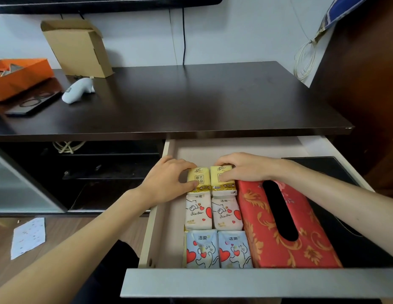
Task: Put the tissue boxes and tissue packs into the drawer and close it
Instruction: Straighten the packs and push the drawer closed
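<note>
The drawer (pixel 235 281) stands pulled out under the dark desk. Inside lie a red floral tissue box (pixel 301 216), a black tissue box (pixel 336 170) to its right, and tissue packs in two columns. Two blue packs (pixel 217 249) are nearest, two pink packs (pixel 213 212) sit in the middle, two yellow packs (pixel 211 178) lie farthest. My left hand (pixel 167 183) grips the left yellow pack, thumb on its face. My right hand (pixel 246 166) grips the right yellow pack from above.
The dark desk top (pixel 191 102) carries a cardboard box (pixel 79 47), an orange box (pixel 17 73), a white device (pixel 78 89) and a dark phone (pixel 31 105) at the left. A paper sheet (pixel 27 236) lies on the wooden floor.
</note>
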`<state>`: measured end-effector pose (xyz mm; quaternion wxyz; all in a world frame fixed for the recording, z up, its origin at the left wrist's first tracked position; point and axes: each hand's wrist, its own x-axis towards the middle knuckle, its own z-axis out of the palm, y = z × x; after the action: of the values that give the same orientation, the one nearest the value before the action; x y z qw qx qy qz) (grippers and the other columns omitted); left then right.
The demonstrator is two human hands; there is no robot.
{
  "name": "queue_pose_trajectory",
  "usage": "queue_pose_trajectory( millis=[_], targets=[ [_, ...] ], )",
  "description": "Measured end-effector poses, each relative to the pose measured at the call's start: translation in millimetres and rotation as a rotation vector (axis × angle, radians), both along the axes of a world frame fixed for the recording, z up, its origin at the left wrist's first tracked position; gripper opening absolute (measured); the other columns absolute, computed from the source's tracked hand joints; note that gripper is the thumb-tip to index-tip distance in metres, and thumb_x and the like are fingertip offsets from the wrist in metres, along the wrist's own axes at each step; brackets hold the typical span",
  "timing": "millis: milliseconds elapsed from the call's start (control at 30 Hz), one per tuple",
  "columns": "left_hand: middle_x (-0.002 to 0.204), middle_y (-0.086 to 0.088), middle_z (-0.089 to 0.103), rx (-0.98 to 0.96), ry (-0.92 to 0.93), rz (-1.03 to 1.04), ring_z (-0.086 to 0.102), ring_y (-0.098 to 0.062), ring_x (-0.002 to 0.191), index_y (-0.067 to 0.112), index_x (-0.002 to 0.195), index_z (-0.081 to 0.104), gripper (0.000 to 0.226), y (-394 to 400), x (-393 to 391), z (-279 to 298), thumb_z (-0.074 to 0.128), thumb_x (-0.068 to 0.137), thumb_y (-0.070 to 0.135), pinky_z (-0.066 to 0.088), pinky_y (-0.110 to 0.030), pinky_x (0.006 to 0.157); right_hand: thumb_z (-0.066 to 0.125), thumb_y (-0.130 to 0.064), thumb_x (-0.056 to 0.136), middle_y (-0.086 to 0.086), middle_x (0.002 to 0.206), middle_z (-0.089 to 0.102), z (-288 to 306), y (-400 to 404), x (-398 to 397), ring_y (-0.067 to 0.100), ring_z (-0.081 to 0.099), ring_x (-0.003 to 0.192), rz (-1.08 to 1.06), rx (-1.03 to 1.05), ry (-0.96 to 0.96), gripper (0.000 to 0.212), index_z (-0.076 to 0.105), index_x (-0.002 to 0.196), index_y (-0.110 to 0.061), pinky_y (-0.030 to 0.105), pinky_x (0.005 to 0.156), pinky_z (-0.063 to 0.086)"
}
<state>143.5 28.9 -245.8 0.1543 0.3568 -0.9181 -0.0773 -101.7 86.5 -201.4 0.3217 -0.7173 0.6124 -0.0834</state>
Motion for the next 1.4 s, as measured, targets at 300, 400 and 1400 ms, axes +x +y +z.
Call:
queue_pose_trajectory(
  millis=[300,400,1400],
  targets=[
    [0.129,0.017,0.056,0.341,0.369,0.055,0.046,0.010,0.118,0.031,0.129,0.059,0.034,26.9,7.4,21.7,0.064,0.095,0.031,0.036,-0.020,0.099,0.064,-0.038,0.097,-0.012,0.141,0.058,18.8,40.3,-1.8,0.004,0.050,0.132,-0.087,-0.314,-0.054,0.044,0.059,0.139,-0.025,0.033,0.110,0.042],
    [0.127,0.022,0.057,0.349,0.369,0.065,0.044,0.020,0.115,0.031,0.126,0.061,0.030,56.5,18.7,38.4,0.061,0.096,0.030,0.032,-0.006,0.092,0.062,-0.041,0.097,-0.020,0.136,0.059,28.8,79.3,-6.8,-0.005,0.052,0.125,-0.045,-0.342,-0.032,0.043,0.058,0.138,-0.031,0.029,0.106,0.045],
    [0.094,0.003,0.068,-0.469,0.094,0.032,0.061,-0.020,0.079,0.019,0.110,0.064,0.040,147.5,20.0,-10.5,0.053,0.096,0.055,0.044,-0.034,0.063,0.063,-0.059,0.090,0.006,0.130,0.059,-85.7,224.0,-70.1,0.033,0.055,0.114,-0.321,-1.042,0.673,0.070,0.056,0.142,-0.013,0.046,0.090,0.037]
  ],
)
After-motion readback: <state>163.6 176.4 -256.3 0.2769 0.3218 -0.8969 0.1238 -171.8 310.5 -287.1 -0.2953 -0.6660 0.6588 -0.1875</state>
